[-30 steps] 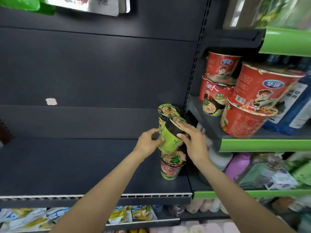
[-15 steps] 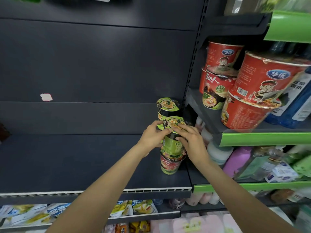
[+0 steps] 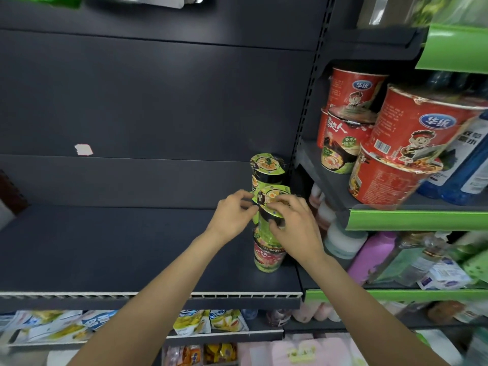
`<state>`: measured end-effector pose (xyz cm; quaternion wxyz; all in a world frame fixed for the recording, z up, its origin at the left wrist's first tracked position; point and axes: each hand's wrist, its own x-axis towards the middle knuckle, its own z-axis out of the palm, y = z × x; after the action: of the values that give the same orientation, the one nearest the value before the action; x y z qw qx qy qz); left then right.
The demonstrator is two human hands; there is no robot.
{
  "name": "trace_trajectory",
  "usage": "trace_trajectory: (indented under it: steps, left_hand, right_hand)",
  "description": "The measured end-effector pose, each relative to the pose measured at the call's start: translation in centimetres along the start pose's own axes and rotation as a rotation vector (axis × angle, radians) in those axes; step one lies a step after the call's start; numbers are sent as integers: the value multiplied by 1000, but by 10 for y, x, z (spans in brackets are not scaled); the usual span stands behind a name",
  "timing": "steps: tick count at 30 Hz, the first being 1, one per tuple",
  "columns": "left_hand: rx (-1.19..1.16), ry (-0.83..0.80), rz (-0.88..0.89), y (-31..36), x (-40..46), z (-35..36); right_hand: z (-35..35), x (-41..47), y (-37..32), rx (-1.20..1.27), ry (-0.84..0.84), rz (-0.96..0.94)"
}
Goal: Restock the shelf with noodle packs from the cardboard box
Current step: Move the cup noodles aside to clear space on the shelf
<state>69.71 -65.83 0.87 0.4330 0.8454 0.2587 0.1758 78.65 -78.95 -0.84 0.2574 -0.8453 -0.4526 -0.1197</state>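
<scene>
Hands at a dark shelf [image 3: 132, 247] — left hand [image 3: 233, 215] and right hand [image 3: 295, 225] both grip a green cup [image 3: 269, 220] atop a red cup [image 3: 268, 257]; another stack [image 3: 266, 170] behind; shelf mostly bare — restocking barely begun; box unseen.

Your two forearms come into view bare from the bottom edge up to the wrists; no sleeve, cuff or glove shows on either one. Your left hand [image 3: 232, 215] carries no ring, watch or band that can be seen, and neither does your right hand [image 3: 295, 228]. Your fingernails look short and unpainted, though they are too small to judge closely. No marks or bandages show.
</scene>
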Motion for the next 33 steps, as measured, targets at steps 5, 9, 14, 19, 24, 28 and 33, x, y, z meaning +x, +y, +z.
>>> trace_trajectory:
  steps: [5, 9, 14, 19, 24, 28, 33]
  left_hand:
    - [171, 198, 85, -9, -20, -37]
    - [426, 327, 127, -31, -44, -76]
    - [465, 396, 13, -83, -79, -148]
    - [539, 407, -100, -153, -122, -236]
    - [593, 334, -184, -232, -160, -332]
    - [534, 335, -248, -287, -184, -406]
    - [509, 392, -369, -354, -207, -477]
  right_hand:
    - [5, 1, -37, 121, 20, 18]
    - [23, 9, -85, 183, -43, -24]
    - [61, 22, -171, 215, -153, -149]
    - [112, 30, -282, 251, -265, -207]
    - [167, 32, -396, 293, -345, -203]
    - [210, 33, -477, 330, -411, -215]
    - [261, 38, -562, 366, -522, -271]
